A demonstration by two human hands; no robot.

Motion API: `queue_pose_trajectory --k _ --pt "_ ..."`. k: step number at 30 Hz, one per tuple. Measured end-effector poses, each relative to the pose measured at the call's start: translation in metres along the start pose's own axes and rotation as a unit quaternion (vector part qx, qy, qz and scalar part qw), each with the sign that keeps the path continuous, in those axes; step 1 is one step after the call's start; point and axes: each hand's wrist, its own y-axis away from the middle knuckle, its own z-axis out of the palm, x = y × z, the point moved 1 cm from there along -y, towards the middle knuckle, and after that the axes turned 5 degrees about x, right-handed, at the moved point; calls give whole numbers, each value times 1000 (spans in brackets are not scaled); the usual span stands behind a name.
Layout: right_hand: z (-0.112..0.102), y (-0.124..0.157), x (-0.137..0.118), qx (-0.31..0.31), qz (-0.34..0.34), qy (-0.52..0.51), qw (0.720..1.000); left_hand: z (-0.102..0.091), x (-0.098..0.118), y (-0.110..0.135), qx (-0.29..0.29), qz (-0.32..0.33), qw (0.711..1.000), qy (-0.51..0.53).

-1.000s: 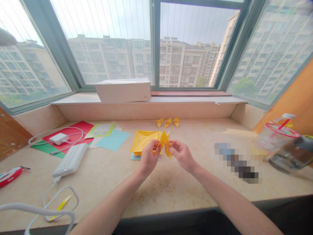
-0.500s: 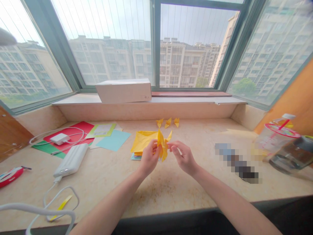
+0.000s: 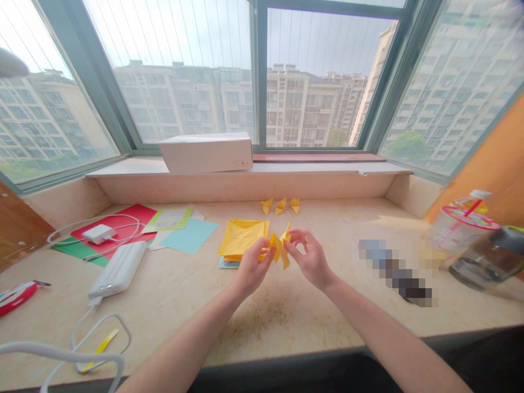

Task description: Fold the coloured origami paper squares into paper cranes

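The print on the white carton (image 3: 241,162) is too small to read. The left hand (image 3: 252,267) and right hand (image 3: 311,261) pinch the folded yellow paper (image 3: 279,246), which sits lower than before.

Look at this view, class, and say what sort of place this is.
Probably a home in an upper-floor apartment: tall apartment blocks fill the windows, a stone window counter serves as a desk, and a power bank lies near folded yellow paper.

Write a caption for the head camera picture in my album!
Left hand and right hand hold folded yellow paper above a marble ledge.
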Motion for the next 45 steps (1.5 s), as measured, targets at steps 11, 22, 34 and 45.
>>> queue_pose_trajectory --k 11,22,34,45 --pt "1 6 -2 44 -31 78 996 1 15 4 2 45 999 -31" --pt "2 7 -11 -6 -48 106 993 -2 1 2 95 2 995 -31" --pt "-2 1 2 90 48 6 995 -4 13 -1 148 -31 978 144" --pt "-9 -3 -4 73 48 -105 991 -10 10 0 93 -63 969 219"
